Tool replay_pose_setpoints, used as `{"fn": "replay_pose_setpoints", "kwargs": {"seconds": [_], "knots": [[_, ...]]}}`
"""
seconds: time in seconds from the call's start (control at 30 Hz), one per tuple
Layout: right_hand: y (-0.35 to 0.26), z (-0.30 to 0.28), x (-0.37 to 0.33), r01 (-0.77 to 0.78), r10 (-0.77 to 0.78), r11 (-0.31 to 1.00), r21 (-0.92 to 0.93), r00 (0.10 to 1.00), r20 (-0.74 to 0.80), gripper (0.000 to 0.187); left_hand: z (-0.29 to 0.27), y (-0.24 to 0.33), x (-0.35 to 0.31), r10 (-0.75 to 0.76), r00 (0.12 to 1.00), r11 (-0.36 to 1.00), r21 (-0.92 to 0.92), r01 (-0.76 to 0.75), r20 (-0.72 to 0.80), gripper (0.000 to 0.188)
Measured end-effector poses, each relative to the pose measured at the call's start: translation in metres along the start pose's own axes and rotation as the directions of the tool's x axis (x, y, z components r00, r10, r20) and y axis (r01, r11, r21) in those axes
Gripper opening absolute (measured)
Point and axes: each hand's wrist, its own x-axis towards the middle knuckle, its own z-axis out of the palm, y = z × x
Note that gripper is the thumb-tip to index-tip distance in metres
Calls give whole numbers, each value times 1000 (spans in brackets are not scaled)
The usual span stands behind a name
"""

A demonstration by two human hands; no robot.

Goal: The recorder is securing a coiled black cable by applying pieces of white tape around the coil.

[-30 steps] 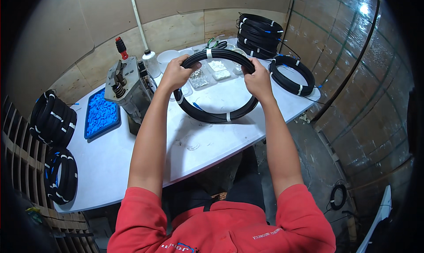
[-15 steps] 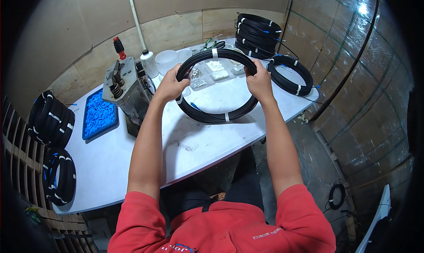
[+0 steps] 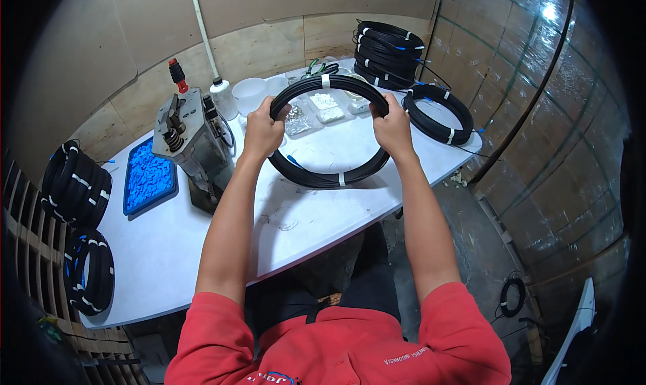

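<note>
Between my two hands I hold a coil of black cable, tilted up over the white table. White bands of tape wrap it at its top and its lower edge, and a small blue connector shows inside the ring. My left hand is closed round the coil's left side, thumb on the inner edge. On the opposite side my right hand grips it the same way. The fingers behind the cable are partly hidden. Through the ring a plastic box of small metal parts and a box of white pieces are visible.
Left of my arm stands a metal press beside a blue tray of blue pieces. Stacked cable coils and a single coil lie at the back right. More coils sit at the left edge. A white bottle stands behind.
My left hand has shifted slightly right along with its forearm. Both hands keep hold of the coil, which stays almost in place; the whole view has moved a little.
</note>
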Motion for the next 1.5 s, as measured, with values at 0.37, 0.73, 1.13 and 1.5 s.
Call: {"fn": "replay_pose_setpoints", "kwargs": {"seconds": [0.37,0.73,1.13,1.5], "knots": [[-8,-17,3,-79,78,997,-3,991,106,24,-1,3,2,102,994,995,-10,-102,-29,20],[-44,-5,46,578,-519,797,-176,804,289,46,6,14,13,97,995,993,69,-99,31,23],[-42,8,38,520,-475,714,-469,852,222,33,6,19,14,27,998,999,36,-29,54,16],[-41,9,43,499,-435,743,-446,867,244,37,5,24,12,-24,997,999,24,22,69,15]]}}
